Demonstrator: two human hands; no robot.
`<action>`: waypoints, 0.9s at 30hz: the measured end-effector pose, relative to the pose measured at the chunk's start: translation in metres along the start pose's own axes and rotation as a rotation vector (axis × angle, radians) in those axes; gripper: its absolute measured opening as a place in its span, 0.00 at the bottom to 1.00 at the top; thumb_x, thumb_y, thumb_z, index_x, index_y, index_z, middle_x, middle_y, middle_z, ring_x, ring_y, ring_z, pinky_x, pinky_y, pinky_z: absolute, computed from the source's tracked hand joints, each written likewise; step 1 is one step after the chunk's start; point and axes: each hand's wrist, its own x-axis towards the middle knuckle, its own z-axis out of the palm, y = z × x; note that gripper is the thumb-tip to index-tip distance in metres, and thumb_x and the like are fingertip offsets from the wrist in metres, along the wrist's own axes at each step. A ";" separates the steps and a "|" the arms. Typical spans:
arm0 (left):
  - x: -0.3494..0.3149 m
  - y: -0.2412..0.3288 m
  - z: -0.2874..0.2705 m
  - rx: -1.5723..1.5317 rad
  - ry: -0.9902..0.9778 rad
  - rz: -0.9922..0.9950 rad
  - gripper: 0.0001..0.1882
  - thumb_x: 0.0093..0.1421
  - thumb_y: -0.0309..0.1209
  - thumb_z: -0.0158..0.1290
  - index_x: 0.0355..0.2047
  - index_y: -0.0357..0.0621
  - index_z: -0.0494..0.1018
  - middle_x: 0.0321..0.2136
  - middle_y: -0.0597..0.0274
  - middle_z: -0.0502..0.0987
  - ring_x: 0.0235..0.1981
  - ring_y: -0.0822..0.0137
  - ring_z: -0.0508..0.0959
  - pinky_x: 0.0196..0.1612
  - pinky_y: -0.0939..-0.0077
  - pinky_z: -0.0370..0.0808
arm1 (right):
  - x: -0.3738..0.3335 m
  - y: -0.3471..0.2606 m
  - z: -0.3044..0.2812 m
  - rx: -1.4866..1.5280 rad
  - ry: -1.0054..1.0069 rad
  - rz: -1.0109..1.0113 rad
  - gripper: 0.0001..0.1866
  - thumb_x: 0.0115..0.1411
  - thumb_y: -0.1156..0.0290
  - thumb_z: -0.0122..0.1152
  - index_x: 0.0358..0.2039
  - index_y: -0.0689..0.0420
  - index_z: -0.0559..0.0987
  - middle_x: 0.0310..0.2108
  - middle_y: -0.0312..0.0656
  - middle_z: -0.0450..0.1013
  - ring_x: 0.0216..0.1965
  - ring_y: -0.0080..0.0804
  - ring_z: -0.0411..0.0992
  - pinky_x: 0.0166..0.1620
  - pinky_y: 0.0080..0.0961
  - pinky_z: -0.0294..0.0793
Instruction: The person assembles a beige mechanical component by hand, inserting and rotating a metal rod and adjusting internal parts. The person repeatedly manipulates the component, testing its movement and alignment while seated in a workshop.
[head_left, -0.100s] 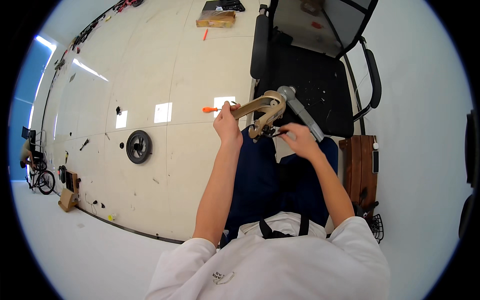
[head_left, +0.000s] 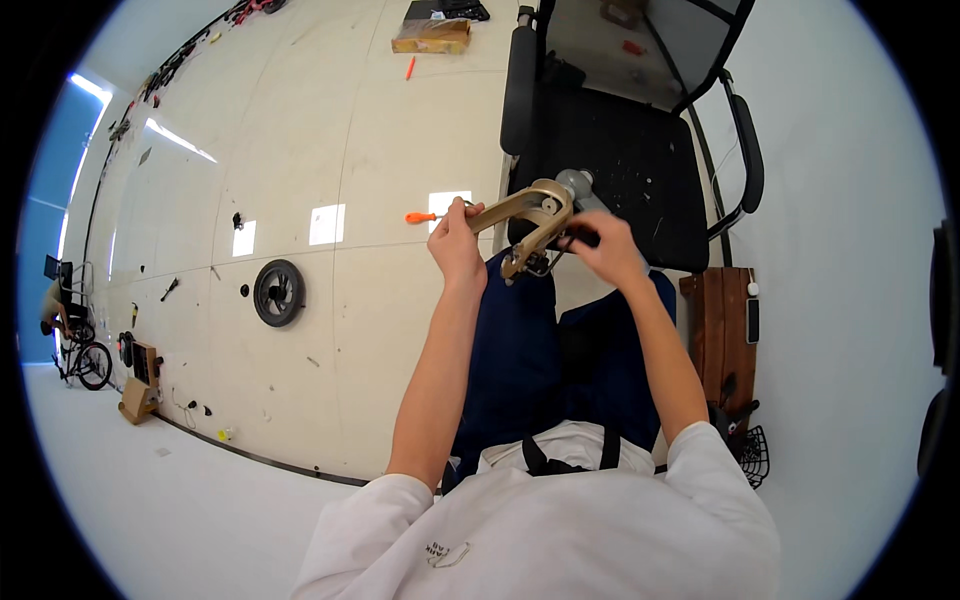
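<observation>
My left hand (head_left: 460, 245) is closed around one arm of a bronze-coloured wheel fork (head_left: 540, 200), holding it above my knees. A grey tube (head_left: 590, 200) joins the fork's crown and reaches over the chair seat. My right hand (head_left: 605, 250) is closed beside the fork's other arm, fingers pinched at a thin dark piece whose kind I cannot make out. Small dark hardware (head_left: 538, 264) sits at that arm's end. An orange-handled screwdriver (head_left: 420, 218) shows left of my left hand; whether it lies on the floor or is held, I cannot tell.
A black office chair (head_left: 620, 150) with small loose bits on its seat stands ahead. On the tiled floor at left lies a black wheel (head_left: 278, 293). To my right is a brown wooden box (head_left: 715, 335) with a phone (head_left: 752, 322). An open carton (head_left: 432, 38) lies far ahead.
My right hand has moved up and slightly right, off the fork arm's end and over the grey tube. The left hand and fork have barely shifted.
</observation>
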 end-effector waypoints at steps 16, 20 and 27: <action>0.003 -0.005 -0.005 -0.018 -0.016 0.009 0.17 0.65 0.36 0.51 0.25 0.34 0.73 0.31 0.53 0.79 0.38 0.65 0.78 0.49 0.71 0.72 | -0.102 -0.109 0.073 -0.120 -0.016 -0.336 0.12 0.46 0.77 0.66 0.34 0.61 0.78 0.48 0.46 0.73 0.53 0.45 0.69 0.56 0.40 0.68; -0.003 -0.002 0.001 -0.027 -0.036 0.028 0.17 0.66 0.35 0.50 0.25 0.34 0.74 0.32 0.52 0.78 0.39 0.65 0.77 0.51 0.71 0.71 | -0.132 -0.067 0.062 -0.125 -0.005 -0.136 0.09 0.47 0.78 0.65 0.32 0.61 0.79 0.46 0.47 0.74 0.52 0.46 0.70 0.55 0.37 0.69; 0.006 -0.006 -0.014 0.115 0.012 0.110 0.15 0.65 0.35 0.50 0.28 0.34 0.74 0.28 0.55 0.78 0.35 0.68 0.76 0.46 0.74 0.71 | -0.101 -0.034 0.069 0.831 -0.046 0.672 0.15 0.66 0.68 0.52 0.45 0.67 0.78 0.44 0.46 0.77 0.43 0.34 0.76 0.46 0.26 0.75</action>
